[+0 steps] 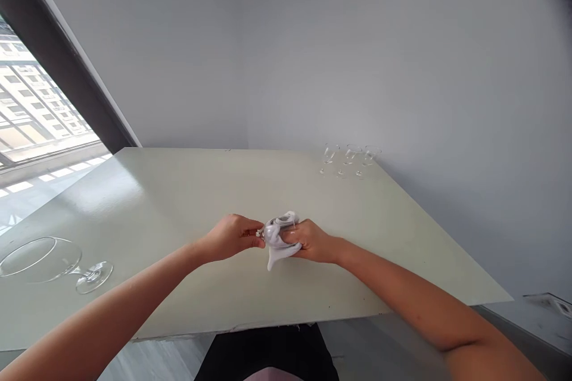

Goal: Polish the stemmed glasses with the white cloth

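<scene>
Above the middle of the table, a wine glass (270, 233) is held sideways, its bowl toward the right. My left hand (236, 237) pinches it at the stem end on the left; the foot is mostly hidden by the fingers. With a white cloth (277, 255) bunched in its fingers, my right hand (313, 242) reaches into the bowl. Part of the cloth hangs down below the glass. How far the fingers go inside is hard to make out.
A large wine glass (93, 277) lies on its side at the left of the pale table (201, 184). Several clear stemmed glasses (350, 155) stand at the far right corner. Grey walls meet behind the table, with a window (36, 95) at the left.
</scene>
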`<state>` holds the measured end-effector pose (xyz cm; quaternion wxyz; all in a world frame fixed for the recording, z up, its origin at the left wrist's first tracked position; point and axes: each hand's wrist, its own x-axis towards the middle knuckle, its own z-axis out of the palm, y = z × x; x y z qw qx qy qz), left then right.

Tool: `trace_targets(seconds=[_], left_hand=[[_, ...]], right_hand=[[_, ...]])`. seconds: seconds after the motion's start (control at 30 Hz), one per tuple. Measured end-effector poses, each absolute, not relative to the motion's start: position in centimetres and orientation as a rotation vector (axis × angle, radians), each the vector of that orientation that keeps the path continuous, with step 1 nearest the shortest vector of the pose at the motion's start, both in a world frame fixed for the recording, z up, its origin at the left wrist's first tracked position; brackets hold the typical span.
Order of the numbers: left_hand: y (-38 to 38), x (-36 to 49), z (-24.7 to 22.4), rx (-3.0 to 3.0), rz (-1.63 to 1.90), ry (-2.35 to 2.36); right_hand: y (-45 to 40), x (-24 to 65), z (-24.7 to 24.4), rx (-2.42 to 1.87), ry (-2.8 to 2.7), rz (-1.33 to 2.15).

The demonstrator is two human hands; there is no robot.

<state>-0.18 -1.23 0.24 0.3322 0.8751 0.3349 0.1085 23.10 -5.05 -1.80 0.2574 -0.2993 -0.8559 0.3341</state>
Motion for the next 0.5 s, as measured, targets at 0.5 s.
trace_targets(seconds=[0.5], left_hand=[[-0.5,-1.1,-1.2,1.579,0.351,1.076]], right_hand=[[-3.6,27.6,0.2,-1.146,-2.159,0.130]])
